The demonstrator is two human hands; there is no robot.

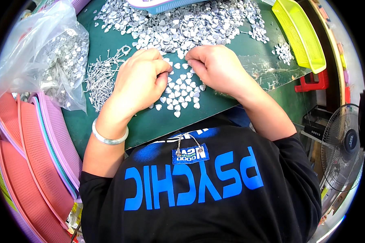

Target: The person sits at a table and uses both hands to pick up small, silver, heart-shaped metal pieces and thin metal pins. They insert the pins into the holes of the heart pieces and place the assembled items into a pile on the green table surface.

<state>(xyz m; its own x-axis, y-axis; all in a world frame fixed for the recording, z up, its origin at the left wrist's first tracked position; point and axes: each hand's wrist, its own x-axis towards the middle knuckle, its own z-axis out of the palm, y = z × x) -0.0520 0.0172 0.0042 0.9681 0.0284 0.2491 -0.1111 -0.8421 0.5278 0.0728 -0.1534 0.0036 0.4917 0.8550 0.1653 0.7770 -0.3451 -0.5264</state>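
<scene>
Heart-shaped silver pieces lie loose at the centre of the frame, on the green surface; left hand at their upper left, fingers curled, thumb and fingertips drawn together; right hand at their upper right, thumb and forefinger close together; whether either grip pinches a piece, I cannot tell. Judged good practice: take one piece at a time by its edges; separate overlapping pieces flat before lifting; maintain a gap from the large heap at upper centre, lest the two mix; hold the left wrist clear of the metal pins at centre left, which could scatter if brushed.
</scene>
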